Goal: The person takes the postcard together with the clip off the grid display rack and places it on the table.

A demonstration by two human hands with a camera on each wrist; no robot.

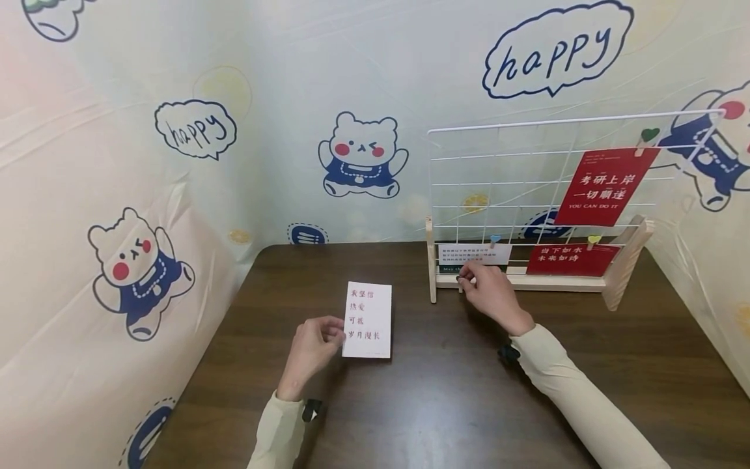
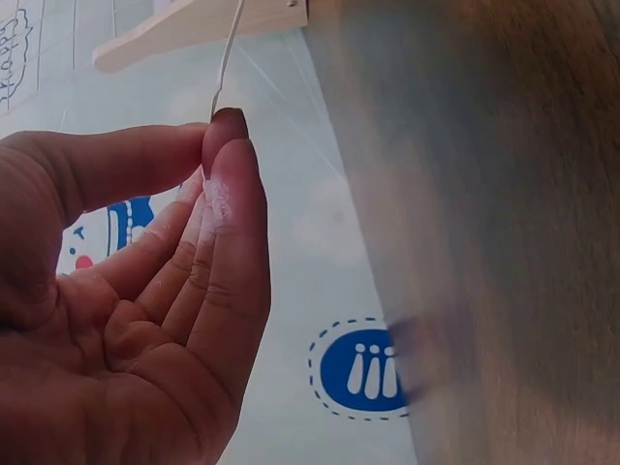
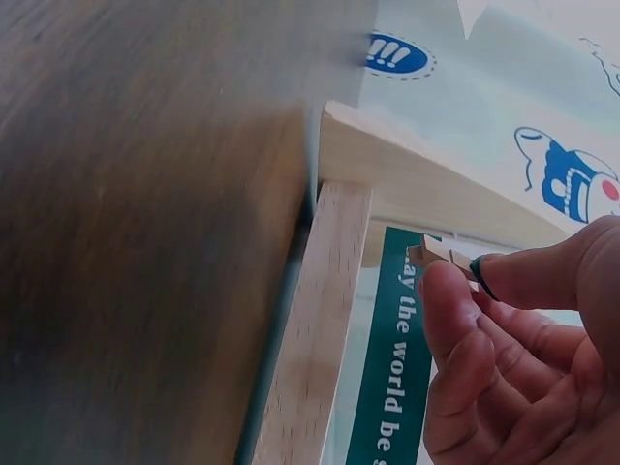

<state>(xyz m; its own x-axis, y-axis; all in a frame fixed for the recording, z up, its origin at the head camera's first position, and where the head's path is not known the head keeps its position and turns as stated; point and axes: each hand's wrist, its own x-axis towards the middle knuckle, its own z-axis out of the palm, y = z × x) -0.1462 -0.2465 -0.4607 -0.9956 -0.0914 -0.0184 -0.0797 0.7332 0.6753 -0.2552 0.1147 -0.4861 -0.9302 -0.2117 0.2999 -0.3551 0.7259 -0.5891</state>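
My left hand (image 1: 310,352) pinches the left edge of a white card (image 1: 375,319) with red Chinese writing, held over the table. In the left wrist view the card shows edge-on as a thin strip (image 2: 227,63) between thumb and fingertips. My right hand (image 1: 491,292) pinches a small wooden clothespin (image 3: 438,254) with a dark green piece on it. That clothespin is in front of a white and green card (image 1: 476,251) at the lower left of a white wire grid (image 1: 504,156). A clothespin with a blue heart (image 1: 495,240) sits at this card's top edge.
The grid stands in a wooden base (image 1: 562,284) on the dark brown table (image 1: 433,404). A large red card (image 1: 605,195) hangs from a green heart clothespin (image 1: 649,135). Below it is a smaller red card (image 1: 571,262) with a yellow heart clothespin (image 1: 594,240). Patterned cloth (image 1: 281,78) surrounds the table.
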